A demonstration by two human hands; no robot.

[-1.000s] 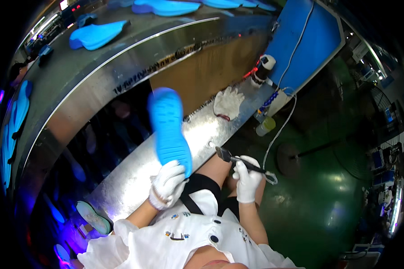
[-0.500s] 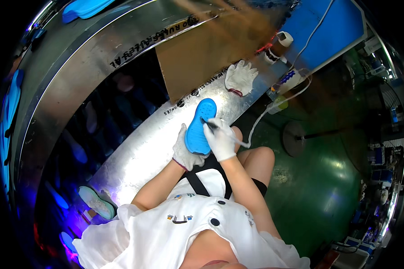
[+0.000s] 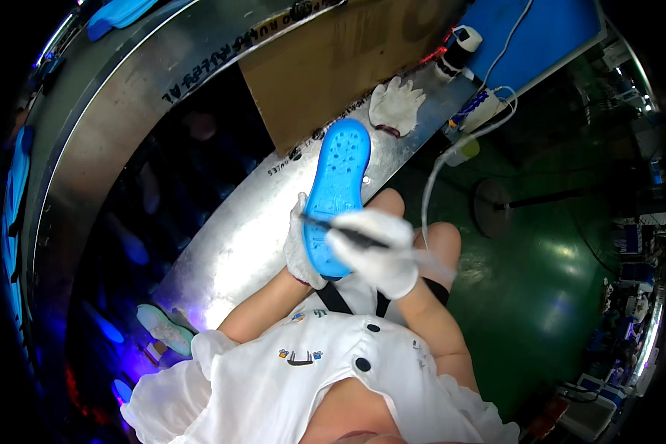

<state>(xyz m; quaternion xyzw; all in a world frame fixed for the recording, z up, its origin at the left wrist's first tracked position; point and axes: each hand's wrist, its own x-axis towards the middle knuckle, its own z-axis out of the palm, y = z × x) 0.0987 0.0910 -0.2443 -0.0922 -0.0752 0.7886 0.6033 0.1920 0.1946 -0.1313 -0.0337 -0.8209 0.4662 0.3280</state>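
A bright blue shoe sole (image 3: 340, 166), dotted with small dimples at its far end, is tilted up over the near edge of the metal bench. My gloved left hand (image 3: 297, 248) grips it by its left side, close to the near end. Over the sole's lower right part is my right hand (image 3: 381, 255), also in a white glove and blurred by motion. Its fingers close on a slim black pen-like tool (image 3: 362, 237), whose tip points left across the sole. Whether the tip touches the surface I cannot tell. A pale tube trails behind this hand.
On the metal bench (image 3: 226, 244) lies a spare white glove (image 3: 397, 107), beside an upright cardboard sheet (image 3: 296, 89). A black-and-white bottle (image 3: 459, 53) stands farther right, near a hanging white tube (image 3: 438, 163). A pale green-edged sole (image 3: 163, 327) rests at lower left.
The blue sole has come closer to me and looks larger. My right hand and its tool have shifted toward the sole's near end, with the tip now pointing left.
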